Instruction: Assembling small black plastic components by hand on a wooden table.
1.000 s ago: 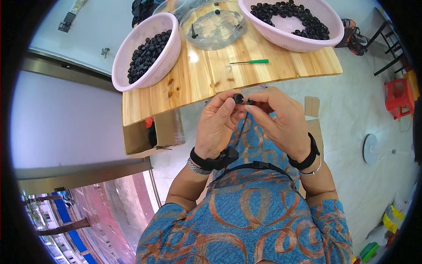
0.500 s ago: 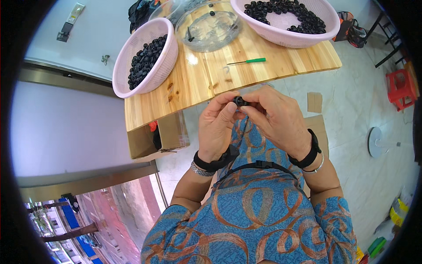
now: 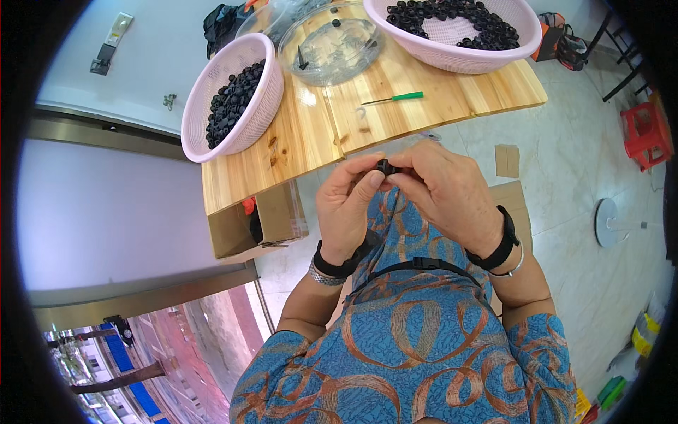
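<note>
Between my two hands, just off the table's near edge, is a small round black plastic part (image 3: 385,167). My left hand (image 3: 352,201) pinches it from the left with thumb and fingers. From the right, my right hand (image 3: 446,192) grips it with the thumb and fingertips, and its far side is hidden by the fingers. Similar black parts fill the pink basket (image 3: 274,95) at the left of the table and lie around the inside of the wider pink basket (image 3: 452,62) at the right.
On the wooden table (image 3: 311,134) lies a green-handled screwdriver (image 3: 406,96). A clear round tray (image 3: 332,71) with a few black pieces stands between the baskets. Below the table's left side is a cardboard box (image 3: 282,219). A red stool (image 3: 646,134) is far right.
Both hands still hold the black part, which has turned slightly between the fingers. The left fingers have closed in a little around it. The view has shifted slightly.
</note>
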A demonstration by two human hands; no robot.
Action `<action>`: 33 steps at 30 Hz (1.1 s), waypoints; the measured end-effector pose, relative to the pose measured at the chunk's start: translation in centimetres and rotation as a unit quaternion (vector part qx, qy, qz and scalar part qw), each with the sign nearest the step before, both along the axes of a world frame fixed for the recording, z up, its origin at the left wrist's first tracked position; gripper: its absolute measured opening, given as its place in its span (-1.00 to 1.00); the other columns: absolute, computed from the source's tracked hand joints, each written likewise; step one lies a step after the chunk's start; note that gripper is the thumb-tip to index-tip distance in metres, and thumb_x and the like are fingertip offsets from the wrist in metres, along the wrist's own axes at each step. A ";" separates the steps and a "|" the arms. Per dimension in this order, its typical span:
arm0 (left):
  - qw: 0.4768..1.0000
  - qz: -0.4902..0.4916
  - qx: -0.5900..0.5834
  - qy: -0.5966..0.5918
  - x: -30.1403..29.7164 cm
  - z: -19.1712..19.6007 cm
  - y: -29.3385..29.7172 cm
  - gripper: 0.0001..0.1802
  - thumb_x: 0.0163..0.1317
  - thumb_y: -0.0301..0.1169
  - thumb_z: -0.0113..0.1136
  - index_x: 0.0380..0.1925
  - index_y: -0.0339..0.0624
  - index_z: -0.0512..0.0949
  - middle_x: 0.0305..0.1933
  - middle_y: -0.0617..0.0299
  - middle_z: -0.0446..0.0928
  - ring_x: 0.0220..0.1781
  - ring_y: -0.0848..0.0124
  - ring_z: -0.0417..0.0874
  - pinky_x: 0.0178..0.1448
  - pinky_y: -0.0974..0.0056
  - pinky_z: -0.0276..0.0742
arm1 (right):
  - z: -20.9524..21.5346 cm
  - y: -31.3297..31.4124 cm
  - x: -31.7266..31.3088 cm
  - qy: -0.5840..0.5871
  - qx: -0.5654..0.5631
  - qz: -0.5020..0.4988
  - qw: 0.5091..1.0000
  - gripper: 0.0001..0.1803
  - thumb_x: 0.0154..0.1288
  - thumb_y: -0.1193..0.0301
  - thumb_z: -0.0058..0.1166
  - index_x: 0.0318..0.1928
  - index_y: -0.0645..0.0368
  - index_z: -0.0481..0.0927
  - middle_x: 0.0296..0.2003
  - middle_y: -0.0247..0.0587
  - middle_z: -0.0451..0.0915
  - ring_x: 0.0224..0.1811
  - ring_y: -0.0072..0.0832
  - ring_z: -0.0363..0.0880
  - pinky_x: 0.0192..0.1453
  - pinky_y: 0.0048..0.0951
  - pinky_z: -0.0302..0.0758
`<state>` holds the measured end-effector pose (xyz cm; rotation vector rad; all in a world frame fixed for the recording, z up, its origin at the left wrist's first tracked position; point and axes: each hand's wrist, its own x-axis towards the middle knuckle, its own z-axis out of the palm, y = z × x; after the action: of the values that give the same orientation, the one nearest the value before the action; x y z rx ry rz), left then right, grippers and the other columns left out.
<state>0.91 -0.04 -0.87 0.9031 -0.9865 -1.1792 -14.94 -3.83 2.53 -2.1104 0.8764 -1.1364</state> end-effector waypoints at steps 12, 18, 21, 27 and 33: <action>0.998 0.016 -0.034 -0.055 -0.3 0.3 0.3 -0.77 0.16 -0.59 0.08 -0.15 -0.37 0.47 -0.21 0.16 0.52 -0.22 0.47 0.56 -0.12 0.42 0.54 | 0.2 0.0 -0.3 -0.002 0.044 0.014 0.999 -0.85 0.05 0.49 0.09 -0.34 0.23 0.44 -0.44 -0.05 0.50 -0.41 -0.13 0.52 -0.39 -0.28 0.43; 0.998 0.007 -0.036 -0.056 -0.1 0.1 0.6 -0.77 0.15 -0.60 0.08 -0.15 -0.37 0.47 -0.20 0.15 0.52 -0.21 0.47 0.55 -0.13 0.42 0.52 | 0.2 0.3 -0.2 -0.053 0.134 0.022 0.989 -0.83 0.05 0.47 0.10 -0.34 0.24 0.44 -0.49 -0.07 0.51 -0.44 -0.16 0.52 -0.42 -0.32 0.41; 0.998 0.001 -0.028 -0.050 -0.1 0.1 0.7 -0.77 0.15 -0.59 0.09 -0.15 -0.37 0.47 -0.19 0.16 0.52 -0.23 0.48 0.54 -0.13 0.44 0.50 | 0.3 0.3 -0.4 -0.062 0.134 0.025 0.989 -0.83 0.03 0.46 0.13 -0.36 0.24 0.44 -0.51 -0.07 0.51 -0.46 -0.18 0.52 -0.42 -0.34 0.40; 0.998 -0.006 -0.027 -0.057 0.0 0.2 0.8 -0.77 0.14 -0.59 0.10 -0.16 -0.36 0.48 -0.20 0.18 0.51 -0.26 0.52 0.53 -0.17 0.47 0.48 | 0.3 -0.1 -1.0 -0.050 0.132 0.043 0.989 -0.82 -0.01 0.46 0.17 -0.41 0.25 0.45 -0.56 -0.09 0.50 -0.49 -0.20 0.52 -0.45 -0.36 0.40; 0.987 -0.055 -0.029 -0.145 0.8 1.0 0.9 -0.78 0.08 -0.61 0.16 -0.21 -0.34 0.52 -0.21 0.19 0.51 -0.24 0.53 0.52 -0.19 0.50 0.45 | 1.8 -1.0 -1.9 -0.037 0.208 0.119 0.970 -0.83 -0.02 0.50 0.15 -0.44 0.26 0.41 -0.65 -0.12 0.50 -0.60 -0.32 0.54 -0.54 -0.43 0.41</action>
<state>1.72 0.85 0.16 1.0035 -1.3140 -1.1244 -16.87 -4.82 4.31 -1.7591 0.7286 -0.8173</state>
